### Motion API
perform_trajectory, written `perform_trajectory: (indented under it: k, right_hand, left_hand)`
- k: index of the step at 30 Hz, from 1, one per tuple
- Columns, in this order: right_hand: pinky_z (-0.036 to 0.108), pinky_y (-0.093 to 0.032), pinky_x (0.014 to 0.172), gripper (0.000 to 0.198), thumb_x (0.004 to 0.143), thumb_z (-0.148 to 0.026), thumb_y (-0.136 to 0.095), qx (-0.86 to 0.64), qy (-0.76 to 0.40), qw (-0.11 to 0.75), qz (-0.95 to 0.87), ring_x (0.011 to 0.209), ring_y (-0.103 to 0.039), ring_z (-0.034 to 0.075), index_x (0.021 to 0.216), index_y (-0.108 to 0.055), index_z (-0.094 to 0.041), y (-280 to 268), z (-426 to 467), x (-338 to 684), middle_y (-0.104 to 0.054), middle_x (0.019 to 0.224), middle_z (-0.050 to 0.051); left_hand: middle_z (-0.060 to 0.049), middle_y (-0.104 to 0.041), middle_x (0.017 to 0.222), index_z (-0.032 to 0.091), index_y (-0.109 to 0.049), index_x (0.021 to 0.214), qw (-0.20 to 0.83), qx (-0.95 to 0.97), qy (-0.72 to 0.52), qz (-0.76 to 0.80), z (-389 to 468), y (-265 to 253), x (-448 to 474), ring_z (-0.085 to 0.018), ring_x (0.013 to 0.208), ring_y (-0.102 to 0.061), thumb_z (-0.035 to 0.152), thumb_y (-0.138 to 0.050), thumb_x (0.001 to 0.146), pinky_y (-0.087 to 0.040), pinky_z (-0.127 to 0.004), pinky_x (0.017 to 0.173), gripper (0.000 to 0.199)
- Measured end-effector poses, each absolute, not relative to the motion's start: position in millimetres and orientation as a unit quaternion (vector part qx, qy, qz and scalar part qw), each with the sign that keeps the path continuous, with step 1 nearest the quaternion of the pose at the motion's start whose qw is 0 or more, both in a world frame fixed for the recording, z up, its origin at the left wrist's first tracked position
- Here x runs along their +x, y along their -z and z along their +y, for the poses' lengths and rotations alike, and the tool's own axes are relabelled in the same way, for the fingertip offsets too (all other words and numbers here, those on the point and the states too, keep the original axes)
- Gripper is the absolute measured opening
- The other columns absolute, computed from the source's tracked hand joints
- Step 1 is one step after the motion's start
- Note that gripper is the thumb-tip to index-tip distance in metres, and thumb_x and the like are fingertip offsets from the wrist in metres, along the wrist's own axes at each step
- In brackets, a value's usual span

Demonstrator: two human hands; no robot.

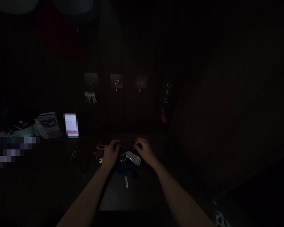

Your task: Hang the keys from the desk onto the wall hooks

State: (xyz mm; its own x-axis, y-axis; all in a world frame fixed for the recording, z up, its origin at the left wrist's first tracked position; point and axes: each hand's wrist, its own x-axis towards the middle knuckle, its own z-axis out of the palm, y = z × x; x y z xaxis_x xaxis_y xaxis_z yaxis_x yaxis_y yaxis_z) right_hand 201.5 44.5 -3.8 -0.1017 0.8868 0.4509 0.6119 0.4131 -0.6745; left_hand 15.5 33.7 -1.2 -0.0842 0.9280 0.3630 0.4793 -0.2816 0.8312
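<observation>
In dim light, both my hands rest on the dark tabletop, one on each side of a bunch of keys. My left hand [111, 153] has loosely bent fingers and shows nothing in its grasp. My right hand [145, 152] is bent too, with a gap between thumb and fingers. Between them lies a silver fob [133, 158], nearest my right hand, beside a metal key ring [122, 158]. A blue-headed key [126, 182] points toward me. Just left of my left hand is a brown item with a yellow band [101, 147], partly covered by that hand.
Hooks line the dark wall behind: keys [91, 96] hang at the left, a reddish item [163, 115] at the right, and two bare hooks [116, 83] between. A lit phone-like screen [71, 125] and a box [49, 124] stand at the left. A beaded string [73, 154] lies nearby.
</observation>
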Motion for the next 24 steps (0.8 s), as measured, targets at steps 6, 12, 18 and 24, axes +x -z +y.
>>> perform_trajectory:
  k: [6, 12, 18, 24]
  right_hand:
    - [0.029, -0.044, 0.071, 0.017, 0.079, -0.034, -0.05, -0.491, -0.296, 0.504, -0.647, 0.072, -0.059, 0.016, 0.076, -0.056, -0.019, -8, 45, 203, -0.063, 0.073, 0.001]
    - [0.026, -0.045, 0.068, 0.02, 0.077, -0.039, -0.053, -0.429, -0.379, 0.524, -0.63, 0.072, -0.06, 0.015, 0.078, -0.057, -0.019, -19, 37, 194, -0.065, 0.074, 0.0]
    - [0.025, -0.045, 0.068, 0.017, 0.077, -0.036, -0.053, -0.415, -0.367, 0.532, -0.641, 0.072, -0.058, 0.014, 0.076, -0.059, -0.02, -21, 34, 189, -0.062, 0.072, -0.001]
    - [0.026, -0.045, 0.068, 0.017, 0.075, -0.036, -0.055, -0.413, -0.362, 0.533, -0.644, 0.073, -0.058, 0.015, 0.074, -0.06, -0.02, -18, 35, 183, -0.063, 0.072, -0.001]
  left_hand:
    - [-0.002, -0.068, 0.096, 0.022, -0.061, 0.096, 0.219, 0.685, -0.468, 0.514, 28, 3, 19, -0.019, 0.093, -0.062, 0.028, -0.044, 0.081, -0.044, -0.03, 0.084, 0.023]
    - [-0.005, -0.064, 0.113, 0.022, -0.06, 0.109, 0.278, 0.693, -0.453, 0.487, 26, -3, 30, -0.019, 0.105, -0.057, 0.032, -0.05, 0.08, -0.041, -0.032, 0.093, 0.032]
    - [-0.003, -0.068, 0.099, 0.021, -0.063, 0.097, 0.374, 0.691, -0.427, 0.447, 25, -19, 34, -0.017, 0.093, -0.061, 0.036, -0.051, 0.079, -0.044, -0.027, 0.083, 0.026]
    - [-0.001, -0.066, 0.077, 0.019, -0.063, 0.081, 0.376, 0.678, -0.428, 0.464, 24, -25, 34, -0.016, 0.076, -0.059, 0.039, -0.056, 0.074, -0.045, -0.024, 0.07, 0.022]
